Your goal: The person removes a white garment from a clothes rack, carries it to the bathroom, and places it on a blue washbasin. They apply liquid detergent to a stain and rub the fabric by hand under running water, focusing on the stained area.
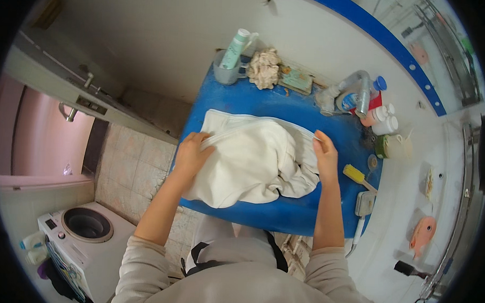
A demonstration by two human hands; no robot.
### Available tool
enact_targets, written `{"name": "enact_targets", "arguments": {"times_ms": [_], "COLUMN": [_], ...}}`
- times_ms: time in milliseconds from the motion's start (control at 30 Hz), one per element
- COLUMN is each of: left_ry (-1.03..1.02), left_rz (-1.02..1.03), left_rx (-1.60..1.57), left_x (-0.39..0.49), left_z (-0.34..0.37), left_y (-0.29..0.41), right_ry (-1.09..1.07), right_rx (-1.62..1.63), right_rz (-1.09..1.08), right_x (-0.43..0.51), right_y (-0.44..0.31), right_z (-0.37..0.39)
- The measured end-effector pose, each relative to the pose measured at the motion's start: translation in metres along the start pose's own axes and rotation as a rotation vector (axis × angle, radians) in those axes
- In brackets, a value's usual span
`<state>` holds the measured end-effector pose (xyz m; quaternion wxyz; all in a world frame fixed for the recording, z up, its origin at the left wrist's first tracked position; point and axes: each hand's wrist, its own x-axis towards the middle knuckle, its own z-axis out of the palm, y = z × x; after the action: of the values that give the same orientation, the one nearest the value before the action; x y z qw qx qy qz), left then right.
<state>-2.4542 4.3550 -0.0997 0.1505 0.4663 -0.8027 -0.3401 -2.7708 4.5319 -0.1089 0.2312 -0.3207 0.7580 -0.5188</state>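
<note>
A white cloth garment (246,163) lies bunched and partly spread on the blue countertop (236,97). Its long hemmed edge runs across the far side, between my hands. At that edge's left part, my left hand (194,152) holds the fabric, with the thumb on top and some fingertips hidden in the cloth. On the other side, my right hand (325,152) pinches the hem's right end between thumb and fingers. Folds gather in the garment's right half, and its near edge lies close to the counter's front.
Behind the cloth stand a grey mug (226,72) holding a tube, a beige scrunched cloth (264,68), a soap box (296,79) and a metal faucet (362,93). At right are white-capped bottles (382,118), a yellow brush (354,174) and a shower head (365,204). A washing machine (87,242) stands lower left.
</note>
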Motion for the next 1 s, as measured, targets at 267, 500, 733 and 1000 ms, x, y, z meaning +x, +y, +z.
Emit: {"name": "enact_targets", "arguments": {"times_ms": [267, 500, 733, 1000], "left_ry": [0.072, 0.146, 0.073, -0.418], "left_rz": [0.095, 0.037, 0.394, 0.588], "left_rx": [0.104, 0.184, 0.259, 0.316], "left_x": [-0.02, -0.022, -0.027, -0.04], "left_z": [0.011, 0.013, 0.052, 0.07], "left_y": [0.012, 0.013, 0.104, 0.115], "right_ry": [-0.197, -0.073, -0.281, -0.691], "right_rx": [-0.273, -0.005, 0.067, 0.109], "right_rz": [0.203, 0.087, 0.141, 0.23], "right_x": [-0.041, -0.031, -0.052, -0.095], "right_y": [0.064, 0.076, 0.026, 0.027], "right_z": [-0.043, 0.046, 0.034, -0.025]}}
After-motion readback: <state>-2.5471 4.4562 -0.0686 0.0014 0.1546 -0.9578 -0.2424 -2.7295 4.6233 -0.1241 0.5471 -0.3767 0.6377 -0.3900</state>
